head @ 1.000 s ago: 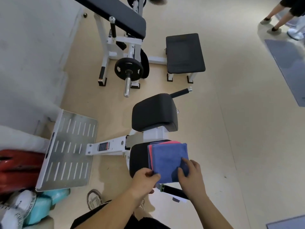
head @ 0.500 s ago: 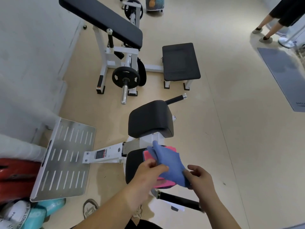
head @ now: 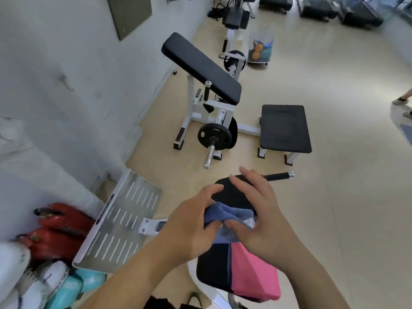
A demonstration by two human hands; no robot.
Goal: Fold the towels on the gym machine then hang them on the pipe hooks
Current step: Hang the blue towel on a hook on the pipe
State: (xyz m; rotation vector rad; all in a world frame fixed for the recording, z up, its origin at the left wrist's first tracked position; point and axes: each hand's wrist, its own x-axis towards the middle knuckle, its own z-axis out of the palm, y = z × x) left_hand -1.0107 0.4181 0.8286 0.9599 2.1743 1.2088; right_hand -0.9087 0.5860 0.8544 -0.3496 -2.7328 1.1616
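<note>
Beige gym flooring and a pale wall surround the work area. Your left hand [head: 189, 221] grips the bunched blue towel [head: 225, 216] with curled fingers. Your right hand [head: 260, 217] pinches the same towel under its thumb, with the other fingers extended. Both hands hold it above the black seat pad [head: 211, 270] of the gym machine. A folded pink towel [head: 254, 273] lies on the seat pad surface. Left of the seat pad is a slotted metal footplate [head: 120, 224]; beyond the seat pad is a weight plate [head: 213, 136].

Weight plate [head: 213, 136] near black padded seat [head: 285, 128]
</note>
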